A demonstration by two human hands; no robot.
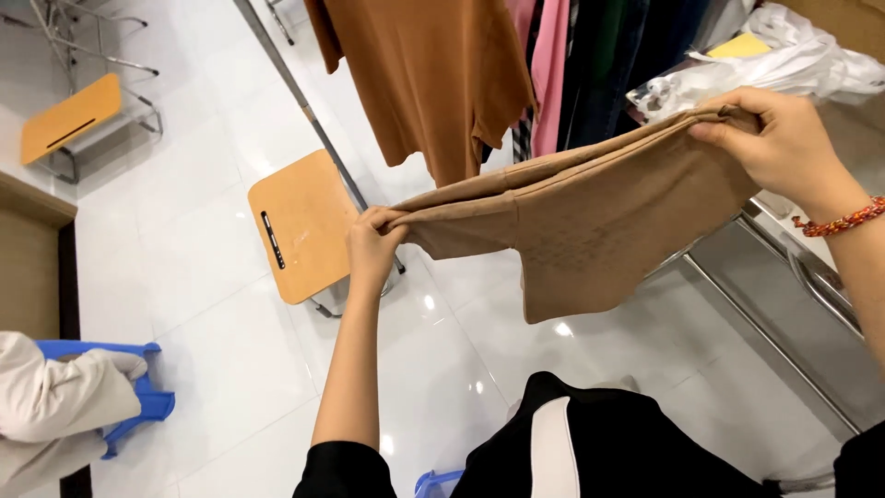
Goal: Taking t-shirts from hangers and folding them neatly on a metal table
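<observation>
The folded garment (590, 221) stretches between both hands, above the floor (212, 304), stool (300, 226) to its left.

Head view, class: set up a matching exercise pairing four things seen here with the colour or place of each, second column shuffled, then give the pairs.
Column one:
1. folded garment held by the left hand and right hand
2. stool
3. bracelet
4. plastic bag

Column two:
A. on the white floor, pale wooden seat
B. white, crumpled, upper right
C. tan, stretched between both hands
D. red beaded, on the right wrist

Pairs: 1-C, 2-A, 3-D, 4-B
</observation>
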